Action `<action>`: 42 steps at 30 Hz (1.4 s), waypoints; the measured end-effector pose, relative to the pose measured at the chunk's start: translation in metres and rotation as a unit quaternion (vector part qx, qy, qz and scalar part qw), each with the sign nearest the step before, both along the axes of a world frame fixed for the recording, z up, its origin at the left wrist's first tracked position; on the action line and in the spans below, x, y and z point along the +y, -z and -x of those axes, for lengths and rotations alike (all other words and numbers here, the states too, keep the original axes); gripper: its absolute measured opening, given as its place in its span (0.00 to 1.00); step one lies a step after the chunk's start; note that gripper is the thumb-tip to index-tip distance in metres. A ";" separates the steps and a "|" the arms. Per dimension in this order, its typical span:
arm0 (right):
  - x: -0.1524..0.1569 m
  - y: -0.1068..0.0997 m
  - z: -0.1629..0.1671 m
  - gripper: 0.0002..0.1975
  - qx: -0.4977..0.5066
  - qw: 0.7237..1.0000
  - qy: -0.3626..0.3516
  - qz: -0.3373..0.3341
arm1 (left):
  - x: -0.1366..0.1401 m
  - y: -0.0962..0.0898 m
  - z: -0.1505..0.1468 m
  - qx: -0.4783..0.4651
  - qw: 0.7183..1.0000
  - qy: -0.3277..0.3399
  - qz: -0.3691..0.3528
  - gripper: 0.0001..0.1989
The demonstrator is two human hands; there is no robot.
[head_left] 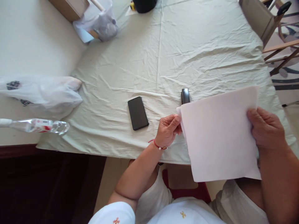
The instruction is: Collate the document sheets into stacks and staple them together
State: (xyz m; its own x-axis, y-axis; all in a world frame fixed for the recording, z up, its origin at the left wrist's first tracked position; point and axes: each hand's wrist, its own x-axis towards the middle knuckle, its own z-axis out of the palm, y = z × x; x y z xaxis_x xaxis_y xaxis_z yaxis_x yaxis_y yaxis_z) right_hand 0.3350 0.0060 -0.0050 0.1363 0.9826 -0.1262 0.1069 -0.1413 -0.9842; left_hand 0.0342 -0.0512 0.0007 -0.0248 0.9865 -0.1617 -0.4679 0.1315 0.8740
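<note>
Several sheets of white paper [219, 133] are held up in front of me, over the table's near edge. My left hand [168, 130] pinches their left edge near the upper corner, thumb on top. At the right edge, my right hand [267, 128] grips the sheets with the thumb in front and the fingers mostly behind. Just beyond the paper's upper left corner lies a small dark glossy object [185, 95], its near part hidden by the sheets. A black smartphone [138, 113] rests on the cloth to the left of my left hand, its screen dark.
A wrinkled pale green cloth [121, 71] covers the table. On the left are a white plastic bag [51, 96] and a clear bottle [39, 125] lying on its side. Farther back stand a filled clear bag [105, 26], a cardboard box [70, 7] and a black container [144, 4]. A folding chair [257, 18] is at right.
</note>
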 end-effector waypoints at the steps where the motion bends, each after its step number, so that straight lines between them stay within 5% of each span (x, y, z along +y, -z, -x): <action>1: 0.000 0.000 0.000 0.20 0.000 1.000 0.001 0.001 | 0.000 0.000 0.000 0.003 1.000 0.000 0.001 0.28; 14: 0.000 0.002 -0.001 0.18 -0.031 0.998 -0.046 -0.022 | -0.001 0.008 -0.004 0.172 0.982 -0.071 -0.022 0.23; 30: -0.003 -0.003 0.001 0.23 -0.070 0.994 -0.073 -0.051 | 0.002 0.004 -0.008 0.134 0.989 -0.058 0.017 0.27; 42: -0.005 -0.011 0.008 0.26 -0.086 0.992 -0.074 -0.054 | 0.001 0.003 -0.010 0.144 0.987 -0.072 0.026 0.16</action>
State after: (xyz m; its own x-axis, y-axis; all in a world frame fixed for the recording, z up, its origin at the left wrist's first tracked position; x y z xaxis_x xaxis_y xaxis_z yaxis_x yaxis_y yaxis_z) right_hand 0.3267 0.0011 0.0061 -0.0003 1.0000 -0.0056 0.2870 -0.0052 -0.9579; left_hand 0.0445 -0.0506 -0.0027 -0.2164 0.9600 -0.1777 -0.2191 0.1296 0.9671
